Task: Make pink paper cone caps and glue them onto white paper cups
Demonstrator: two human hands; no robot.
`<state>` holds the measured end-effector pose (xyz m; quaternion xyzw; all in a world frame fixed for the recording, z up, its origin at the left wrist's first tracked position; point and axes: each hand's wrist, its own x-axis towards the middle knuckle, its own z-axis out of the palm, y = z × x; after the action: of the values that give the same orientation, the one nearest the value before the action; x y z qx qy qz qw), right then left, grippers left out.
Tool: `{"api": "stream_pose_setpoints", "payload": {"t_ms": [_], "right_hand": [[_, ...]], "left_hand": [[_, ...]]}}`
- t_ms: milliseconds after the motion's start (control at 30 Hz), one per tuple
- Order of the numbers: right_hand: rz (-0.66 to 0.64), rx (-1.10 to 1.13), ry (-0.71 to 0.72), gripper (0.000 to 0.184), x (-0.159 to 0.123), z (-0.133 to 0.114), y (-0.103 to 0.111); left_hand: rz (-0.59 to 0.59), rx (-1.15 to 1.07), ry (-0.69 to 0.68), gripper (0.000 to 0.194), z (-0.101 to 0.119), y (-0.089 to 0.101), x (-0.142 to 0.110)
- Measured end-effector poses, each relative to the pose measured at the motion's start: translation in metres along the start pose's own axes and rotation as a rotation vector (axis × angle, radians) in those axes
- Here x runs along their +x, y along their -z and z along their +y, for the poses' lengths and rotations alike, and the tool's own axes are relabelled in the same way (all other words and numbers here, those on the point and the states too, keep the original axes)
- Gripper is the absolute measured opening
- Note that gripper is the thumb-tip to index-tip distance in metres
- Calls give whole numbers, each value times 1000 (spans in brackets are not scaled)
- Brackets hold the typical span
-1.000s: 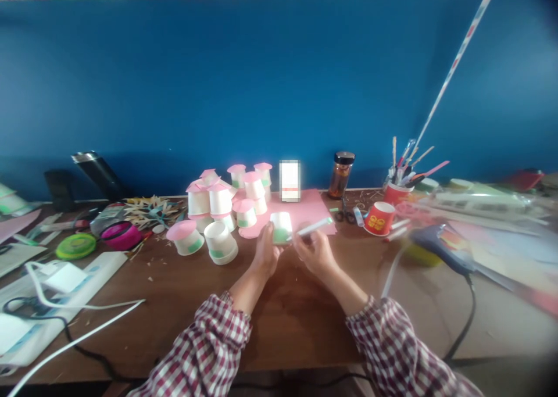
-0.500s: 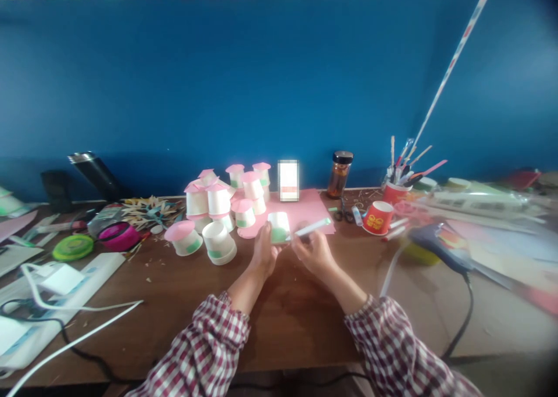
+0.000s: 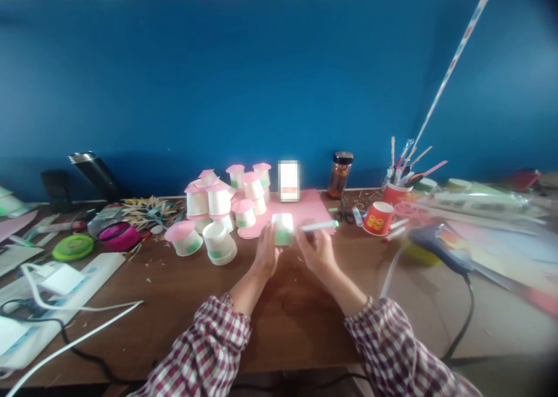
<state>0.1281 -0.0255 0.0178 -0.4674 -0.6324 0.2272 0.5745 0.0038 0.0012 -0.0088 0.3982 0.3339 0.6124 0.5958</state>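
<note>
White marker nearly level, green end rightward

loose, wrinkled sleeves in maroon-and-white check, bunched near the cuffs

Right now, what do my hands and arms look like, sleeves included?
The left sleeve and right sleeve are checked in maroon and white, loose and creased, bunched up on the forearms. The left hand and right hand wear no gloves, and no watch shows on either wrist.
</note>
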Motion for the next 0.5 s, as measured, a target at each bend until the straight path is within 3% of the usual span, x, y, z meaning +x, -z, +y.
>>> {"api": "stream_pose_setpoints", "payload": {"t_ms": [133,300,500], "right_hand": [[-28,-26,-11,22,0,-2,0],[-157,-29,-27,24,-1,-2,0],[-98,-107,-8,24,-1,-1,0]], "left_hand": [[8,5,-19,38,0,-1,-2],[47,37,-20,31,3,0,-4],[160,156,-38,33,-1,6,-2]]}}
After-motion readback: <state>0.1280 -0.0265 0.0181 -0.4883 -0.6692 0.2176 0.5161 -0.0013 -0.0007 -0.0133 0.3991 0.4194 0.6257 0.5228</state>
